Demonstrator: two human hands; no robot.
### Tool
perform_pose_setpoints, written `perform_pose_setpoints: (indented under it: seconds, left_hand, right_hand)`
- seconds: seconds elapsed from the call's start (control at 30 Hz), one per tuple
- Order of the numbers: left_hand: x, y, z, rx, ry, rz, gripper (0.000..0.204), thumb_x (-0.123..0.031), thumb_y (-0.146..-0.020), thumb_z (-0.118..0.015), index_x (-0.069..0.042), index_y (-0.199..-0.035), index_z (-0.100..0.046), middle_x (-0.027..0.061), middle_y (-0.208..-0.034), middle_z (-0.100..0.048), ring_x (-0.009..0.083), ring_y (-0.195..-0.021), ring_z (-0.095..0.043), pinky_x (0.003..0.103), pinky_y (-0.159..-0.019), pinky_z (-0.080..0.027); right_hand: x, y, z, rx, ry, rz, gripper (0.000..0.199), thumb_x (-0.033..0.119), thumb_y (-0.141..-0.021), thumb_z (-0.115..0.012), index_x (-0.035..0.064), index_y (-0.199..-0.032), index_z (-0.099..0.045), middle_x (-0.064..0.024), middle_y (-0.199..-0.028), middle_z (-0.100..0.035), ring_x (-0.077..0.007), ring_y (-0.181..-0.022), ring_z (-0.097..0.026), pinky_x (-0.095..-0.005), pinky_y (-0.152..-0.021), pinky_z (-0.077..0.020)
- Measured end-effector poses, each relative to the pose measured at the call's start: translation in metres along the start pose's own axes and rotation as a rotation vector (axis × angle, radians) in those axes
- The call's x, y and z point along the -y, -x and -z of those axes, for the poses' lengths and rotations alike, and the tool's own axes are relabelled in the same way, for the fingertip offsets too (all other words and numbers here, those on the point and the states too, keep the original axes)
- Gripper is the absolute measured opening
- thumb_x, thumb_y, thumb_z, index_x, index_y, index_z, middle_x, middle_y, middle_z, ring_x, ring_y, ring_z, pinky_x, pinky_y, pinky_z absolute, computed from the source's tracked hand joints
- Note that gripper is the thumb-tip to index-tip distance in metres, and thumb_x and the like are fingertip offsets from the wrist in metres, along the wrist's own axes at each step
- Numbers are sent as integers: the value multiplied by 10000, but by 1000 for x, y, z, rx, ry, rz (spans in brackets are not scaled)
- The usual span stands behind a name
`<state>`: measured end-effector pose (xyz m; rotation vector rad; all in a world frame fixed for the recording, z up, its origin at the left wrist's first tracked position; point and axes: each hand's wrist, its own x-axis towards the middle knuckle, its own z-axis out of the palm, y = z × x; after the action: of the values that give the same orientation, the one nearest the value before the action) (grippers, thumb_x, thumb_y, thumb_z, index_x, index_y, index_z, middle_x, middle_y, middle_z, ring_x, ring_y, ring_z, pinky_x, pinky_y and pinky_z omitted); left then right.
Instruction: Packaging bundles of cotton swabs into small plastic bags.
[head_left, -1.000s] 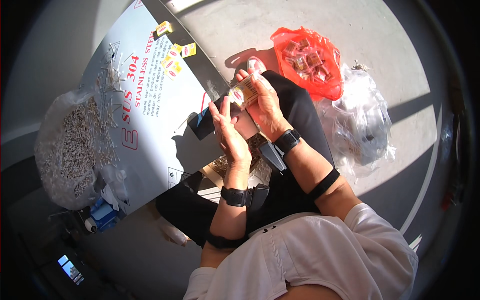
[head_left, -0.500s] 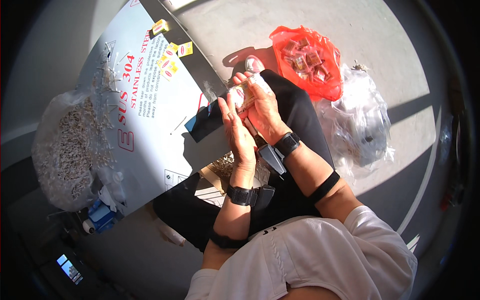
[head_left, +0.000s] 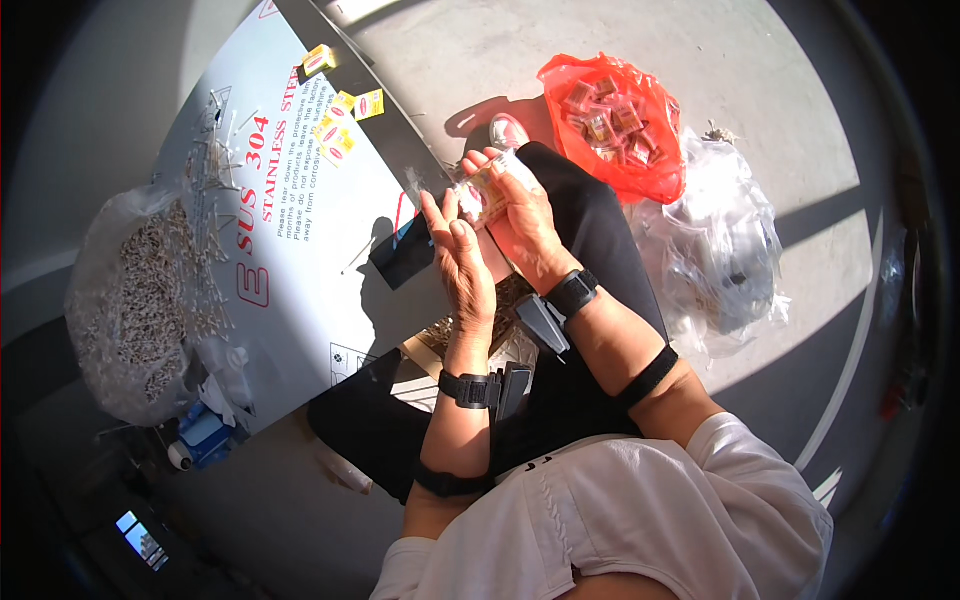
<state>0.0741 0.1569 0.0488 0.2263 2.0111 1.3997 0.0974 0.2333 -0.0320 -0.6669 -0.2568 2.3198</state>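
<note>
In the head view, see a yellow-labelled clear packet (head_left: 482, 200) left of and below the red plastic bag (head_left: 620, 125). Find it held in the right grip (head_left: 520, 205), thumb closed over its face; find the left grip (head_left: 463, 258) holding nothing, with fingers mostly straight, no telling whether touching the packet. Expect light weight, slick wrapping and a fairly stiff but crushable body. Hold by opposite side edges, squeezing gently, rather than pinching the glossy face.

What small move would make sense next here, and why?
Perhaps bring the left hand in to steady the small packet: the right hand holds it, while the left is open close beside it. Whether the left already touches it is hard to tell.
</note>
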Motion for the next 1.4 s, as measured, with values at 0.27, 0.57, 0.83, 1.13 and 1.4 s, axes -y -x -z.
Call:
perform_pose_setpoints:
  seconds: [0.27,0.57,0.83,1.13,1.4]
  left_hand:
    - [47,-23,20,74,390,-300,758,-547,-970,-312,16,-1460,-182,221,-1481,-282,283,-1355,-306,382,-1102,-241]
    - [51,1,17,-2,48,-301,678,-552,-965,-325,-28,-1386,-414,184,-1535,-152,272,-1410,-177,403,-1137,-130]
    - [44,10,25,26,86,-208,687,-545,-970,-323,10,-1356,-444,150,-1502,-279,186,-1330,-294,294,-936,-303]
    - [46,15,17,137,572,-87,715,-409,-979,-401,23,-1469,-111,198,-1467,-336,258,-1188,-450,322,-937,-358]
    - [46,6,21,86,635,-83,689,-289,-950,-512,2,-1459,-151,233,-1373,-440,282,-1021,-563,277,-692,-456]
  right_hand:
    - [-2,6,-10,81,43,-15,385,130,-916,-577,-17,-1253,-460,-167,-1233,-568,-263,-1172,-540,-404,-966,-465]
    - [-5,3,-9,51,-46,-21,327,58,-932,-520,-39,-1236,-446,-183,-1183,-590,-276,-1122,-574,-384,-888,-506]
    - [-5,2,-7,68,-51,-28,337,64,-922,-541,-37,-1230,-450,-186,-1193,-583,-279,-1127,-571,-377,-893,-500]
    - [-5,5,-12,38,52,3,356,51,-913,-545,-42,-1241,-443,-188,-1220,-570,-273,-1173,-545,-380,-941,-474]
    - [-2,3,-9,23,-14,-27,341,1,-890,-551,-44,-1216,-462,-182,-1193,-586,-271,-1139,-570,-369,-928,-487]
